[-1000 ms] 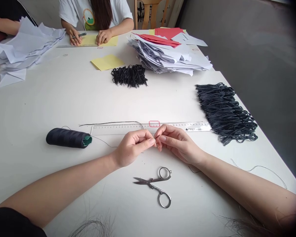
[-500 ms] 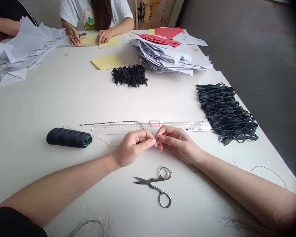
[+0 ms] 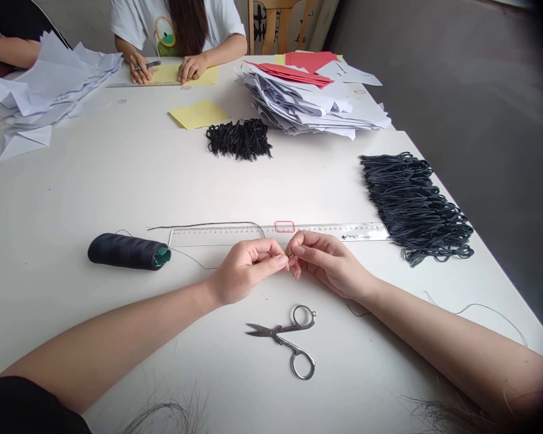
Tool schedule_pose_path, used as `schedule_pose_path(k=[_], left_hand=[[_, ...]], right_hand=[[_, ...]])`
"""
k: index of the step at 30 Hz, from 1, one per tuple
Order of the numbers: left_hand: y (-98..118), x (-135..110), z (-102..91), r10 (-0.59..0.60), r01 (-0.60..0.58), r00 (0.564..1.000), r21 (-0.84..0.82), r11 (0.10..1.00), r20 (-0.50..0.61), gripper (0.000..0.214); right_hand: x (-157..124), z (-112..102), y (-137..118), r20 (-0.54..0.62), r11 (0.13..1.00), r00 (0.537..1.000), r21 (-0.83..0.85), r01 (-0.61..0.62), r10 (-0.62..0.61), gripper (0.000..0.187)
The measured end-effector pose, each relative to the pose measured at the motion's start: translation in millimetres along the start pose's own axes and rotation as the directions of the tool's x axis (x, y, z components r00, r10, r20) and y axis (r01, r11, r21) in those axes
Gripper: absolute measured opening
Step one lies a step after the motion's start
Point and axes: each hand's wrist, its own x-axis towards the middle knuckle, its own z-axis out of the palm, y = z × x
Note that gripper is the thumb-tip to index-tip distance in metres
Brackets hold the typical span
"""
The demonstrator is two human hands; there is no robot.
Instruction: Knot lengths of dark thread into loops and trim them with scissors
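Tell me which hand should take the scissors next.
Probably the right hand: the scissors lie with their loops on its side, below it, while the blades point away toward the left hand.

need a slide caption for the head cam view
Left hand and right hand work at dark thread beside a steel ruler and small scissors
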Motion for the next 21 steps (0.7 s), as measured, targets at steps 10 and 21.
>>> schedule_pose_path(k=[10,21], left_hand=[[-0.4,0.7,-0.9,-0.021,0.018,0.998,-0.052,0.998,-0.06,0.018],[0.9,0.3,-2.7,-0.071,0.071,0.997,-0.011,0.997,-0.028,0.02]], right_hand=[[3.4,-0.1,-2.2,0.005,0.995,1.0,0.101,-0.005,0.004,0.015],[2.2,0.9,-3.8,-0.014,0.996,1.0,0.087,-0.006,0.007,0.012]])
